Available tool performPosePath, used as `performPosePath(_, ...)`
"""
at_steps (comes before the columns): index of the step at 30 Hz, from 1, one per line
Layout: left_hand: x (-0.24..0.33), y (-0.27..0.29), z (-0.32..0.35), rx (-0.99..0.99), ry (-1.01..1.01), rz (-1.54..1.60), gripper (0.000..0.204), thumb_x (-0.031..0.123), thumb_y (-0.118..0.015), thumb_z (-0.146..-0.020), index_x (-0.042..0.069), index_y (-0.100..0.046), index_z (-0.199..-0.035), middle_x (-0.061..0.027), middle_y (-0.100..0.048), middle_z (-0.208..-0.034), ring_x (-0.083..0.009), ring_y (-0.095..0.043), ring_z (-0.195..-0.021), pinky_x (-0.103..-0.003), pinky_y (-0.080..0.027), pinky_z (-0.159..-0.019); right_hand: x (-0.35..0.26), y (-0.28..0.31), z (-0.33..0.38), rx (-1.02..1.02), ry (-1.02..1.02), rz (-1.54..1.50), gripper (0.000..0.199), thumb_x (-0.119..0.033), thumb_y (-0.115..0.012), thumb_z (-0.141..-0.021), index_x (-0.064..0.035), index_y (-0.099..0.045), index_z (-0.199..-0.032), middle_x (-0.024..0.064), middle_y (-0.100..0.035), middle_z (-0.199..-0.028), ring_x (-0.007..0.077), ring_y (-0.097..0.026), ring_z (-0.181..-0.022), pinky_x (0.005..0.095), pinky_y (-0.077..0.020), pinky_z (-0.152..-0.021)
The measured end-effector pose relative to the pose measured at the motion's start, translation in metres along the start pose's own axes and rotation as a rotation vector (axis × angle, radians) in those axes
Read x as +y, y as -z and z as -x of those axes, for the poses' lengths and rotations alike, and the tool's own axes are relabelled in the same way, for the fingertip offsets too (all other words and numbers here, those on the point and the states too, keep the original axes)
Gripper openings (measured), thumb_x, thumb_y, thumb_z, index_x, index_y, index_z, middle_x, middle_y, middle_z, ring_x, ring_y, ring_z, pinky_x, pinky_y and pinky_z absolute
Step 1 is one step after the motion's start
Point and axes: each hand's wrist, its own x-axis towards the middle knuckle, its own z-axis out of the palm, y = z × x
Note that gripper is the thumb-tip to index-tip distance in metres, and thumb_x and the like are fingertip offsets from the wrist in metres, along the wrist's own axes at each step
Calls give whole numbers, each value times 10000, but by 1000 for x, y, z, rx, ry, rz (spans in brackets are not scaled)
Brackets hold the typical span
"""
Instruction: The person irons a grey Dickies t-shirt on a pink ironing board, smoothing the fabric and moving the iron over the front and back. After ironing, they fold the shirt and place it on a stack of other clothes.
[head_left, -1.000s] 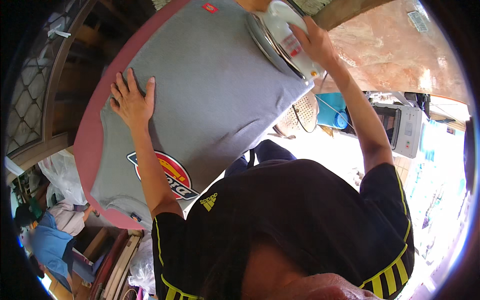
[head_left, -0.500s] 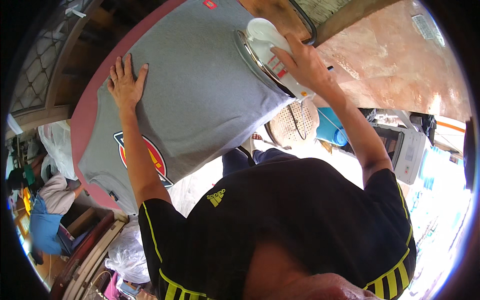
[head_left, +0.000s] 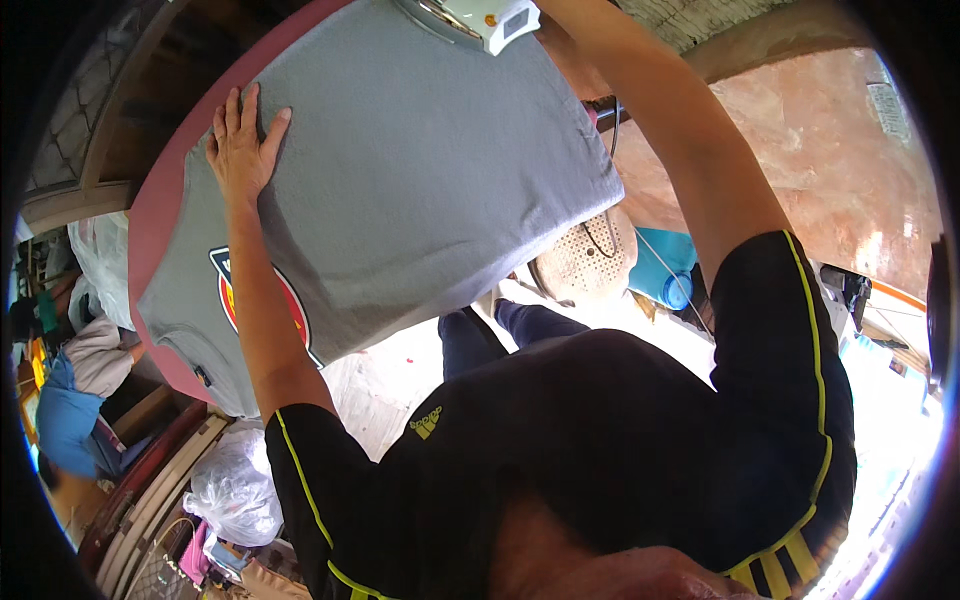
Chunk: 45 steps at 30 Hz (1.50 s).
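Observation:
A grey T-shirt [head_left: 430, 170] with a red-and-yellow chest print [head_left: 290, 310] is spread over a dull red padded board [head_left: 160, 230]. My left hand [head_left: 243, 150] lies flat on the shirt near the board's far left edge, fingers spread. A white clothes iron [head_left: 485, 22] with a shiny metal rim sits over the far end of the shirt, cut off by the top edge. My right arm reaches up to it; the fingers of my right hand are beyond the picture, with the wrist beside the iron's heel.
Below the shirt's right corner stand a perforated round beige seat [head_left: 585, 262] and a blue container [head_left: 665, 270]. A brownish sheet [head_left: 790, 150] spans the right. Clear plastic bags [head_left: 235, 485] are at lower left. What looks like a person in beige and blue [head_left: 75, 400] is at far left.
My right arm has stretched away to the far end of the shirt, taking the iron from the right edge to the top of the view. My left hand stays flat on the cloth.

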Motion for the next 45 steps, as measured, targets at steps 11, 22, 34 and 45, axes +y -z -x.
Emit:
performPosePath(11,-5,1,1,-33,35,-29,786,755,-384,-850,294,-349,-1486,-36,-275,-1569,-280,-210,-1455,-531,-197,-1137,-6,100,230,-178,167,122,433,-352,-602,-934,-74,-532,-1259,263,-660,-882,396,-673,-786,452,-543,-712)
performPosePath(22,-10,-10,-3,31,-14,7,828,784,-387,-821,287,-361,-1482,-41,-282,-1568,-297,-228,-1450,-552,-195,-1128,10,110,246,-242,87,4,335,-287,-617,-931,-66,-577,-1180,203,-649,-848,333,-668,-711,409,-543,-649)
performPosePath(34,11,19,5,-49,22,-14,731,580,-513,-879,176,-369,-1471,-138,-302,-1544,-365,-260,-1415,-530,-196,-1131,-109,73,265,-622,407,-39,367,-390,-586,-932,-58,-534,-1081,216,-667,-761,349,-689,-704,467,-539,-634)
performPosePath(45,-1,13,6,-10,-19,31,693,546,-482,-908,153,-373,-1468,-135,-304,-1543,-360,-244,-1425,-548,-195,-1134,-146,54,243,-747,541,-23,377,-409,-577,-925,-97,-558,-1136,229,-673,-841,380,-677,-769,474,-536,-690)
